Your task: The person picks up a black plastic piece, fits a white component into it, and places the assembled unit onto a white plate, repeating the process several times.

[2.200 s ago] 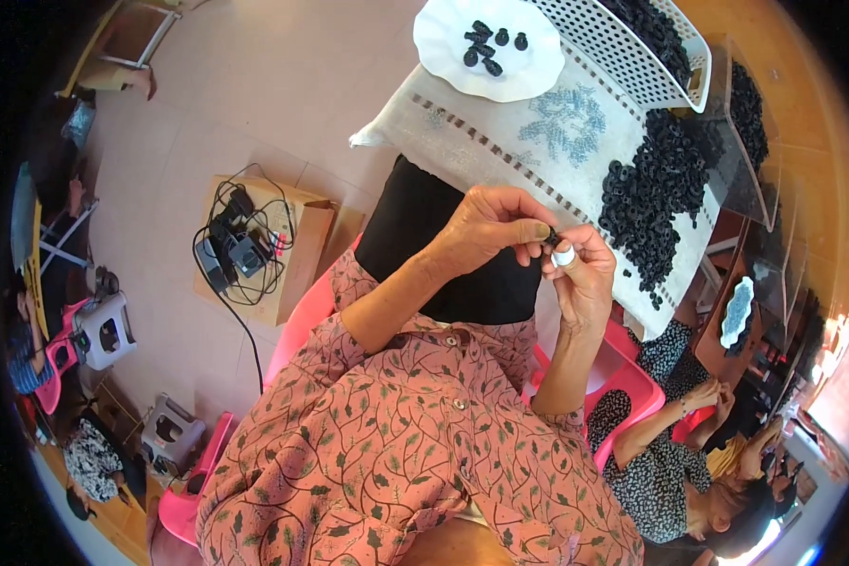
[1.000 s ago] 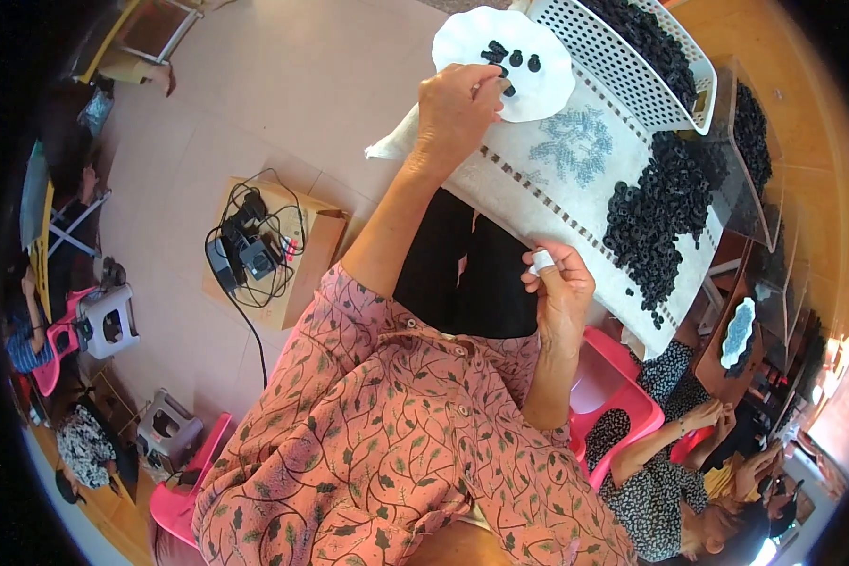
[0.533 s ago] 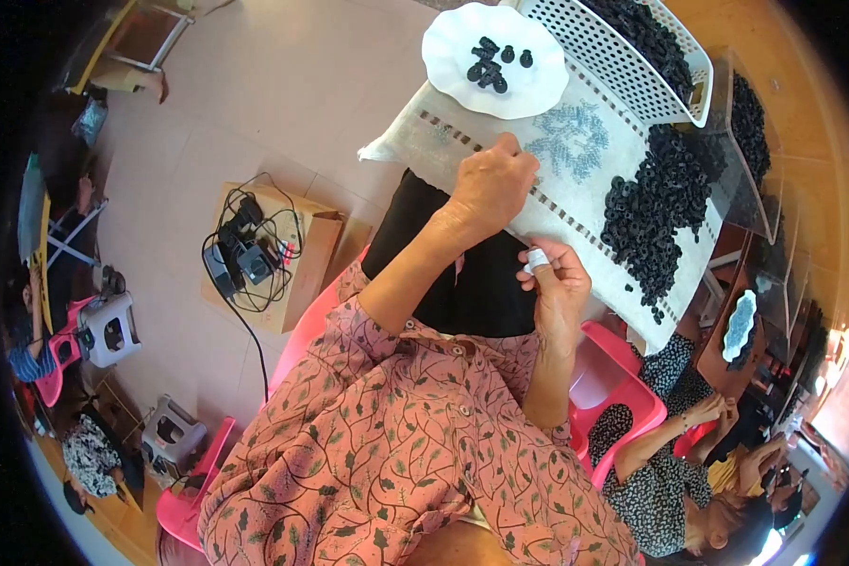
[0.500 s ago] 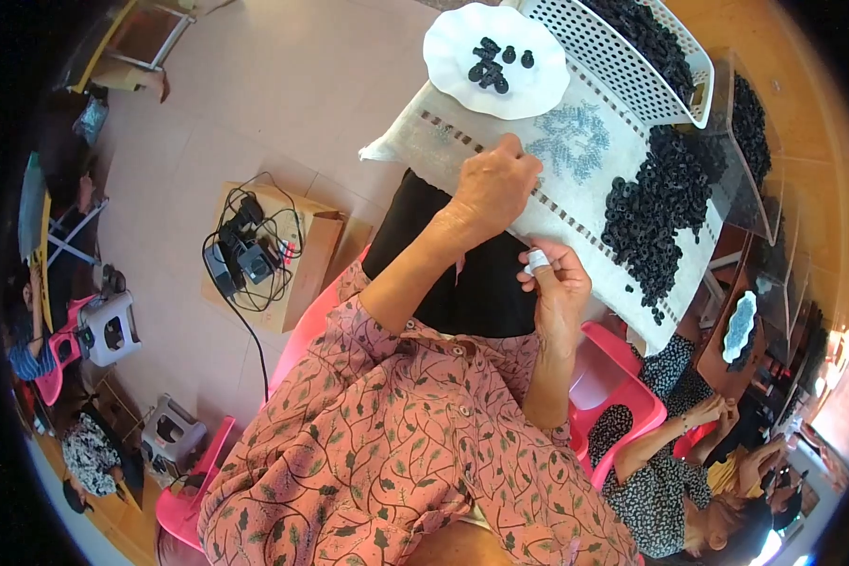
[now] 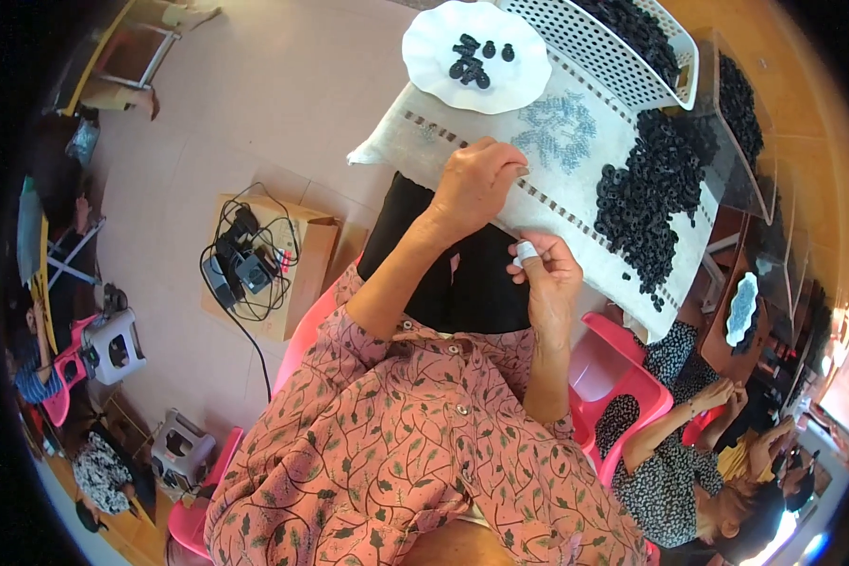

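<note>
My left hand [image 5: 474,189] hovers over the near edge of a white cloth [image 5: 424,141] with a dark striped band. Its fingertips are pinched together; anything between them is too small to make out. Lower and to the right, my right hand [image 5: 554,281] is closed, with a white wrapping [image 5: 526,252] around one digit. What its fingers hold is hidden. Small bluish pieces [image 5: 558,132] lie spread on the cloth beyond my left hand. To the right is a heap of small black ring-like parts [image 5: 646,198]. A scalloped white plate [image 5: 434,61] carries several black parts.
A white perforated basket [image 5: 623,57] of black parts stands at the far right, beside a clear panel [image 5: 736,141]. On the floor at left, a cardboard box [image 5: 311,259] bears black adapters and cables [image 5: 253,269]. Another person's hands [image 5: 722,396] work at the right.
The view has shifted slightly, moving most things left. My left hand's fingers have turned so that the pinched tips now show. My right hand keeps nearly the same pose.
</note>
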`<state>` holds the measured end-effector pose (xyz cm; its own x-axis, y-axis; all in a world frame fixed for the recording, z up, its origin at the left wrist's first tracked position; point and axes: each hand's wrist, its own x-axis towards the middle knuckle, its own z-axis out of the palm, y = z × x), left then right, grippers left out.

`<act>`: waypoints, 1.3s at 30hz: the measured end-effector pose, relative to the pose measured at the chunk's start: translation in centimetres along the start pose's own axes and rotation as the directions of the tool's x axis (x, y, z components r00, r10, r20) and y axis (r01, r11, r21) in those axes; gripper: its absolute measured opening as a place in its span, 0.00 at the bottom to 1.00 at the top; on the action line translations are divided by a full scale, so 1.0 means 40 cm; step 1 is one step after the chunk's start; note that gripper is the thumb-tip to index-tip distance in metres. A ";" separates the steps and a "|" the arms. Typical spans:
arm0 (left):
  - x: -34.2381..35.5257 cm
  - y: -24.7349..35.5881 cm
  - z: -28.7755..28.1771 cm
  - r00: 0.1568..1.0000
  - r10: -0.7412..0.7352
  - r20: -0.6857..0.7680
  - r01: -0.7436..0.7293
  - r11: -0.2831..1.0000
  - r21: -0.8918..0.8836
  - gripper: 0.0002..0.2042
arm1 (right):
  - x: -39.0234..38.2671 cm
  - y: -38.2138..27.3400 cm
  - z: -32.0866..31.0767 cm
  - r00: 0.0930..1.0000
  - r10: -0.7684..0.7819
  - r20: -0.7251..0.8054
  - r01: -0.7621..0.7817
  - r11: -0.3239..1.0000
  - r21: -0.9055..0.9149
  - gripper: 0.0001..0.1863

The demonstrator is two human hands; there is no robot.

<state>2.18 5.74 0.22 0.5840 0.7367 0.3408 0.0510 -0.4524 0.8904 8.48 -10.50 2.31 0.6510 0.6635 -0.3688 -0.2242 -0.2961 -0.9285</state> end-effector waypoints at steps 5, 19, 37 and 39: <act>-0.021 0.039 -0.013 0.957 -0.168 0.235 0.221 0.949 -0.225 0.05 | -0.002 -0.006 0.009 0.995 -0.078 -0.059 0.078 0.997 0.007 0.08; -0.052 0.089 0.012 0.719 -0.326 0.614 0.644 0.644 -0.413 0.06 | -0.004 -0.009 -0.024 0.819 -0.551 -0.158 0.477 0.808 -0.345 0.13; -0.070 0.079 0.029 0.722 -0.358 0.592 0.687 0.477 -0.549 0.07 | 0.069 0.000 -0.208 0.629 -0.721 -0.290 0.121 0.460 -0.880 0.10; -0.070 0.079 0.029 0.719 -0.370 0.588 0.689 0.484 -0.539 0.07 | 0.074 -0.002 -0.212 0.685 -0.668 -0.291 0.090 0.473 -0.876 0.11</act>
<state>1.65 1.69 1.72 0.8774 0.4020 -0.2619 -0.0092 0.5600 0.8285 16.56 -14.34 1.66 0.8065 0.4528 0.3803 0.5879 -0.6825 -0.4342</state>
